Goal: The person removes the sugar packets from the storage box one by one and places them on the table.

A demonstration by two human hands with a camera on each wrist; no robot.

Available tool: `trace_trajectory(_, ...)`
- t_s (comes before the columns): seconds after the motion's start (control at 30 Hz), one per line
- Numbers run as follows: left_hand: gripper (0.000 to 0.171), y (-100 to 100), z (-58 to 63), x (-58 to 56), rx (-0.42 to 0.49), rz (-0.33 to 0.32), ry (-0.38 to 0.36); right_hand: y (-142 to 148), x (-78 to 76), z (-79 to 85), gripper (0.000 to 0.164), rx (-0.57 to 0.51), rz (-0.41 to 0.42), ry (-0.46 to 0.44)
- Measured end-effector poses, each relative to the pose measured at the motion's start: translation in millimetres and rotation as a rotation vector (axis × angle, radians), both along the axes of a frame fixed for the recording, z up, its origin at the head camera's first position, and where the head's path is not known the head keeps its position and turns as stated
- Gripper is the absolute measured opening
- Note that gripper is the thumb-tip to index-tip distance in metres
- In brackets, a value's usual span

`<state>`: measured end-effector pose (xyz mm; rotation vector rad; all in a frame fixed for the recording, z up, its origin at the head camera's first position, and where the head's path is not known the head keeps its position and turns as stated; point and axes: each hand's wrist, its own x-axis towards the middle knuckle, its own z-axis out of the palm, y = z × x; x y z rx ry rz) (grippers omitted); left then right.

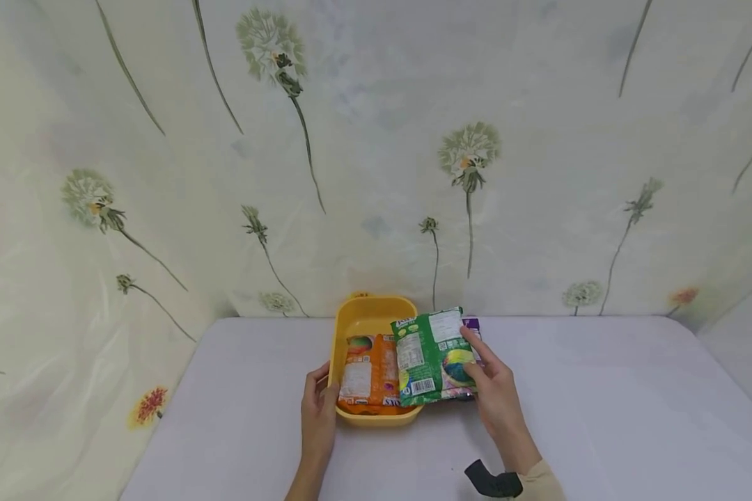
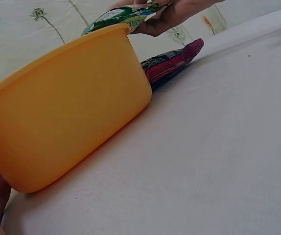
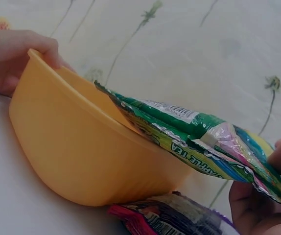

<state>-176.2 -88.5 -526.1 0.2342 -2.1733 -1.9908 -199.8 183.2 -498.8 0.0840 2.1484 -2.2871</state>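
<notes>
A yellow plastic basin (image 1: 376,420) stands on the table, and an orange packet (image 1: 368,369) lies inside it. My left hand (image 1: 318,414) grips the basin's left side; in the right wrist view its thumb hooks over the rim. With thumb and fingers, my right hand (image 1: 494,386) pinches the right edge of a green packet (image 1: 435,355). This packet, printed "APPLE TEA" in the right wrist view (image 3: 189,134), is tilted over the basin's right rim. Beneath it, a dark purple and red packet (image 2: 172,63) lies on the table against the basin's outer wall, mostly hidden in the head view.
The table (image 1: 601,410) has a white cover. Behind it hangs a pale cloth (image 1: 363,139) printed with dandelions, close to the table's back edge and the far end of the basin. A black band (image 1: 494,481) lies by the right wrist.
</notes>
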Motion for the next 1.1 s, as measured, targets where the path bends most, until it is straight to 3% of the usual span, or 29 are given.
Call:
trace_trajectory(0.27, 0.036, 2.9, 9.4, -4.0, -0.017, 0.002, 0.032, 5.2, -2.7, 6.2, 0.054, -0.004, 0.001, 0.015)
trace_trajectory(0.5, 0.036, -3.0, -21.2, -13.6, -0.002, 0.019, 0.037, 5.1, -0.4, 5.7, 0.053, -0.02, -0.007, -0.02)
trace_trajectory(0.7, 0.033, -1.8, -34.5, -4.7, -0.036, 0.052, -0.007, 6.4, 9.2, 0.8, 0.053, -0.014, -0.015, -0.069)
trace_trajectory(0.9, 0.033, -0.8, -35.7, -3.5, -0.035, 0.057, -0.011, 7.6, 9.4, -0.3, 0.053, -0.035, -0.008, -0.055)
trace_trajectory(1.1, 0.034, -0.4, -27.5, -9.7, -0.021, 0.029, 0.018, 8.4, 3.7, 1.6, 0.052, -0.047, -0.017, -0.005)
